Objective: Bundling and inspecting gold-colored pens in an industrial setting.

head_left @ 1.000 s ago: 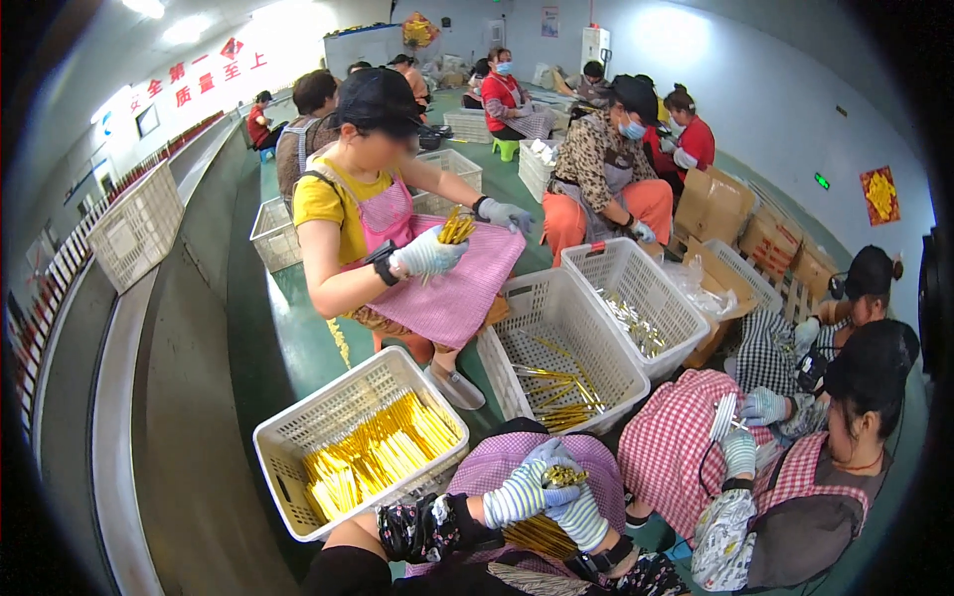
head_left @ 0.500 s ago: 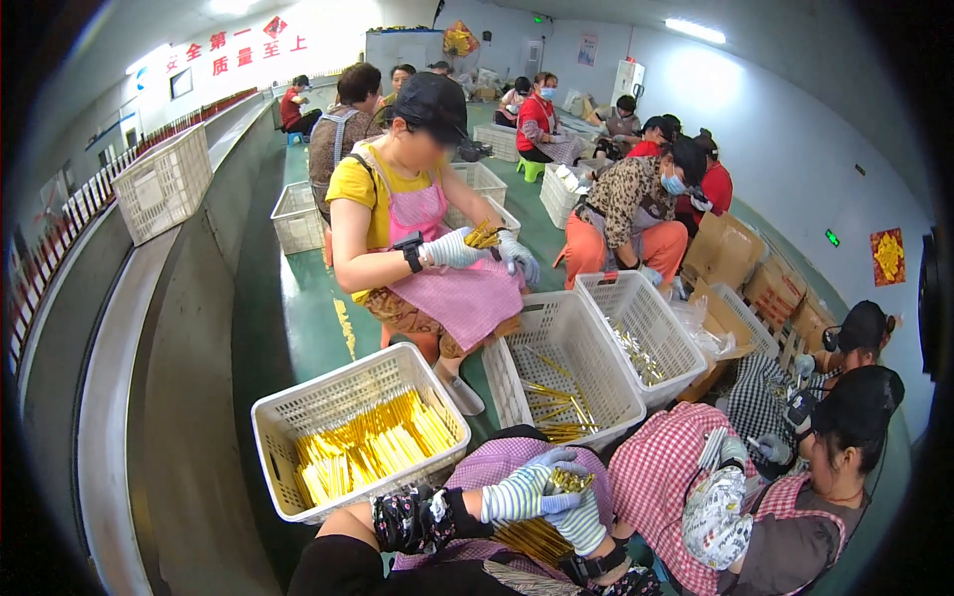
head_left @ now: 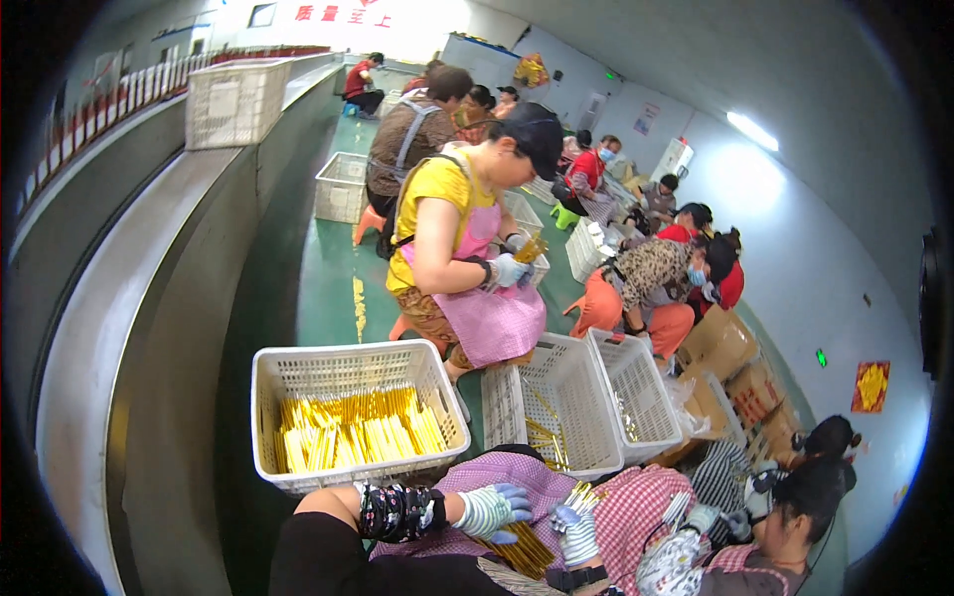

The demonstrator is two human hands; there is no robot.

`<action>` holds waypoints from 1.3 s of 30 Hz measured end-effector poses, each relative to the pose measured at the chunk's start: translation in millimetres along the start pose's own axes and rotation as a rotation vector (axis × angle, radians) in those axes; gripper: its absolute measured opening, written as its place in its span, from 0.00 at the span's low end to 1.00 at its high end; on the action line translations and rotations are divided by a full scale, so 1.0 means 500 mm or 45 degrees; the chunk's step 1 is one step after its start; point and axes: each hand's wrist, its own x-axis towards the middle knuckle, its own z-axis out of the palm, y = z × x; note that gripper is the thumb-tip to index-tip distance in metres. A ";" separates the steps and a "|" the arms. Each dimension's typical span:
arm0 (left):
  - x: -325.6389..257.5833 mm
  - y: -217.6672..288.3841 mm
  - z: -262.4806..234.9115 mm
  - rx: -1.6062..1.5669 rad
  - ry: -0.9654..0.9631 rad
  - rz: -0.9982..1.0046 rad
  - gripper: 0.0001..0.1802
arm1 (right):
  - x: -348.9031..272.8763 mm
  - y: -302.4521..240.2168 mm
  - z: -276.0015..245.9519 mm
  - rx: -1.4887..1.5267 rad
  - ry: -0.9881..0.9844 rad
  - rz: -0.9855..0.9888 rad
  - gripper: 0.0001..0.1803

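**Gold sticks (head_left: pixel 358 427) bank up in a white crate (head_left: pixel 338 372)**

Many sticks lie stacked in the crate, so much looks done; a loose bundle (head_left: pixel 525 549), right of the crate and nearer, looks left to handle. Over it, the left hand (head_left: pixel 494 511) has fingers outstretched, grasping nothing visible. Farther right of the crate, the right hand (head_left: pixel 576 526) curls round a bunch of sticks (head_left: pixel 584 495). Large red characters (head_left: pixel 343 16) show far beyond the crate.
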 end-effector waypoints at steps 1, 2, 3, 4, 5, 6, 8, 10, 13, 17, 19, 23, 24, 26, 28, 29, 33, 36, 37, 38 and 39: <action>-0.015 -0.005 0.016 0.032 -0.081 0.075 0.35 | 0.004 0.010 0.002 0.002 0.035 0.056 0.10; -0.031 -0.019 0.045 0.084 -0.074 0.114 0.38 | 0.009 0.019 0.002 -0.023 0.022 0.057 0.10; -0.037 -0.020 0.047 0.081 -0.055 0.108 0.38 | 0.005 0.027 0.015 0.015 0.061 0.083 0.09; -0.041 -0.021 0.048 0.115 -0.083 0.133 0.39 | 0.002 0.034 0.026 0.056 0.103 0.108 0.08; -0.044 -0.022 0.050 0.149 -0.113 0.160 0.39 | 0.001 0.038 0.034 0.041 0.103 0.110 0.08; -0.043 -0.025 0.056 0.145 -0.124 0.150 0.40 | -0.004 0.031 0.048 0.008 0.113 0.181 0.07; -0.046 -0.029 0.065 0.144 -0.127 0.160 0.40 | 0.004 0.059 0.020 -0.054 0.078 0.270 0.08; -0.046 -0.035 0.074 0.121 -0.136 0.181 0.40 | 0.009 0.070 0.017 -0.074 0.098 0.285 0.07; -0.041 -0.030 0.064 0.099 -0.141 0.169 0.40 | 0.000 0.064 0.021 -0.087 0.083 0.277 0.07; -0.039 -0.022 0.038 0.112 -0.282 0.131 0.42 | -0.006 0.062 0.019 0.017 0.034 0.224 0.06; -0.033 -0.019 0.030 0.108 -0.298 0.146 0.44 | -0.004 0.066 0.010 0.067 0.016 0.264 0.07; -0.020 -0.017 0.022 0.129 -0.401 0.136 0.51 | 0.019 0.105 -0.041 0.092 -0.151 0.249 0.09; -0.020 -0.016 0.020 0.141 -0.383 0.128 0.51 | 0.019 0.108 -0.032 0.176 -0.146 0.261 0.08; -0.014 -0.012 0.013 0.174 -0.396 0.113 0.50 | 0.020 0.100 -0.023 0.160 -0.160 0.291 0.09; -0.008 -0.012 0.012 0.176 -0.421 0.103 0.49 | 0.018 0.086 -0.017 0.172 -0.140 0.323 0.10; -0.001 -0.010 0.010 0.177 -0.408 0.099 0.48 | 0.018 0.085 -0.020 0.159 -0.155 0.298 0.10; 0.035 0.004 0.005 0.280 -0.618 0.049 0.42 | 0.031 0.098 -0.032 0.210 -0.173 0.350 0.09; 0.044 0.005 0.025 0.327 -0.638 0.066 0.36 | 0.025 0.096 -0.022 0.227 -0.168 0.347 0.09; 0.048 0.006 0.030 0.335 -0.651 0.053 0.34 | 0.024 0.101 -0.024 0.274 -0.182 0.328 0.09; 0.048 0.000 0.034 0.331 -0.637 0.069 0.30 | 0.023 0.106 -0.026 0.250 -0.201 0.309 0.08; 0.051 -0.004 0.038 0.332 -0.657 0.073 0.30 | 0.024 0.107 -0.028 0.271 -0.197 0.310 0.08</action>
